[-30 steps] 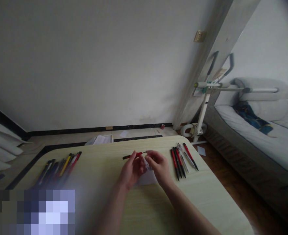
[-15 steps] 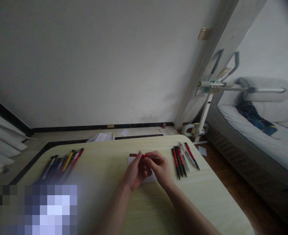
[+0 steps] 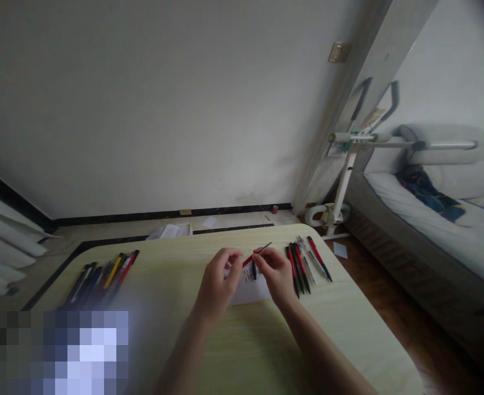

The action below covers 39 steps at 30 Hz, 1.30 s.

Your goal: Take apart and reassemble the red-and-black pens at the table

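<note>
My left hand and my right hand meet over a white slip of paper in the middle of a pale wooden table. Between them is a red pen with a thin dark tip pointing up and to the right. My right hand pinches the pen near its tip end. The fingers of my left hand are curled at the pen's lower end. Whether they touch it I cannot tell.
A row of several red, black and silver pens lies just right of my right hand. Another bunch of pens lies at the table's left. A white exercise bike and a grey sofa stand to the right.
The red pen was held level between both hands; now it tilts with its tip up to the right. Both hands have shifted slightly apart, showing more of the white paper.
</note>
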Each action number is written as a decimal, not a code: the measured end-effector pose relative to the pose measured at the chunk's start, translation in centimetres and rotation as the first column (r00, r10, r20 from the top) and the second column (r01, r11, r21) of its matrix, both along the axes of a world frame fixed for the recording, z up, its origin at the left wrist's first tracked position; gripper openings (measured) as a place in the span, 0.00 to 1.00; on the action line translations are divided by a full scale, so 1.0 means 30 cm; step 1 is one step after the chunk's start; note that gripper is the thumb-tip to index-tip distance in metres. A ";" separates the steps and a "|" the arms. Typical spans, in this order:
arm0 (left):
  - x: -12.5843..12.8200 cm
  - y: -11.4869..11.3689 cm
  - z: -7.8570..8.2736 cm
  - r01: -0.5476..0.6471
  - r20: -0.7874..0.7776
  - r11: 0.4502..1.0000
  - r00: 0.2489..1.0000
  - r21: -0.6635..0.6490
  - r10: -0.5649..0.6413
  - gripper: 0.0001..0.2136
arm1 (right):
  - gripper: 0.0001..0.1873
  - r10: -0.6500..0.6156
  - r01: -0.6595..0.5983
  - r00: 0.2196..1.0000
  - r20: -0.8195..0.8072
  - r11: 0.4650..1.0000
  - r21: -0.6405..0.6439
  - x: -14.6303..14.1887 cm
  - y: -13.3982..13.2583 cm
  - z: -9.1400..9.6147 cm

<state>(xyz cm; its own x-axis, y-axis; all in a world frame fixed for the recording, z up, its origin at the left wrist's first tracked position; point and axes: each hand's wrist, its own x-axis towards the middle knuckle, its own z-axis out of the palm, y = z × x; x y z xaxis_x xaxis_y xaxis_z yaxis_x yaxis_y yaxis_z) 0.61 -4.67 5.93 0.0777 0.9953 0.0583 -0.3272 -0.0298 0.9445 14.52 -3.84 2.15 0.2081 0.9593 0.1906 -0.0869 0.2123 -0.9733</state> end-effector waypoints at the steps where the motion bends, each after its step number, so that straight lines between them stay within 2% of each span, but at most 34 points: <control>1: 0.011 0.004 -0.002 -0.015 -0.033 0.999 0.999 0.049 0.017 0.08 | 0.09 0.008 -0.008 1.000 -0.008 1.000 0.000 -0.002 0.000 -0.001; 4: 0.037 0.008 -0.025 0.048 -0.162 0.987 0.987 0.154 -0.023 0.15 | 0.09 0.043 -0.044 0.999 -0.013 0.999 -0.010 -0.010 -0.003 -0.002; 7: 0.043 0.007 -0.063 0.092 -0.239 0.976 0.970 0.198 -0.043 0.16 | 0.09 0.056 -0.055 0.998 0.019 0.998 -0.037 -0.020 -0.010 0.000; 13: 0.009 0.004 -0.103 0.024 -0.158 0.999 0.987 0.041 -0.017 0.14 | 0.09 0.121 -0.122 0.992 -0.016 0.986 -0.110 -0.029 -0.012 -0.013; 16: -0.014 0.005 -0.107 -0.035 -0.212 0.996 0.976 0.083 0.052 0.13 | 0.11 0.092 -0.100 0.994 -0.059 0.986 -0.137 -0.025 -0.005 -0.037; 19: -0.031 0.007 -0.128 -0.069 -0.393 0.976 0.908 0.205 0.147 0.11 | 0.12 0.083 -0.101 0.988 -0.131 0.986 -0.132 -0.025 0.001 -0.053; 23: -0.047 0.010 -0.174 0.035 -0.667 0.938 0.712 0.346 0.219 0.09 | 0.12 0.097 -0.124 0.978 -0.184 0.982 -0.142 -0.031 0.001 -0.055; 25: -0.053 0.013 -0.189 0.081 -0.739 0.925 0.628 0.372 0.242 0.10 | 0.11 0.095 -0.125 0.977 -0.192 0.981 -0.148 -0.034 0.000 -0.056; 27: -0.060 0.017 -0.196 0.099 -0.766 0.911 0.582 0.400 0.273 0.10 | 0.10 0.097 -0.129 0.976 -0.197 0.979 -0.159 -0.036 -0.002 -0.057; 33: -0.066 0.024 -0.198 0.114 -0.770 0.882 0.546 0.457 0.329 0.09 | 0.10 0.109 -0.146 0.971 -0.212 0.975 -0.169 -0.043 -0.007 -0.065; 39: -0.056 0.024 -0.206 0.145 -0.782 0.880 0.538 0.453 0.314 0.08 | 0.09 0.129 -0.164 0.967 -0.218 0.974 -0.153 -0.045 -0.005 -0.068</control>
<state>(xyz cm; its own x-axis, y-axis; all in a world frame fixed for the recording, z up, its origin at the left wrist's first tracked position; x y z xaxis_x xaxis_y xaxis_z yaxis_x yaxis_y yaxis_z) -1.06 -3.94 -0.25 0.2341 0.8791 0.4152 0.6036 -0.4662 0.6468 13.16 -3.98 0.13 0.0806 0.9967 -0.0086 -0.3067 0.0166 -0.9517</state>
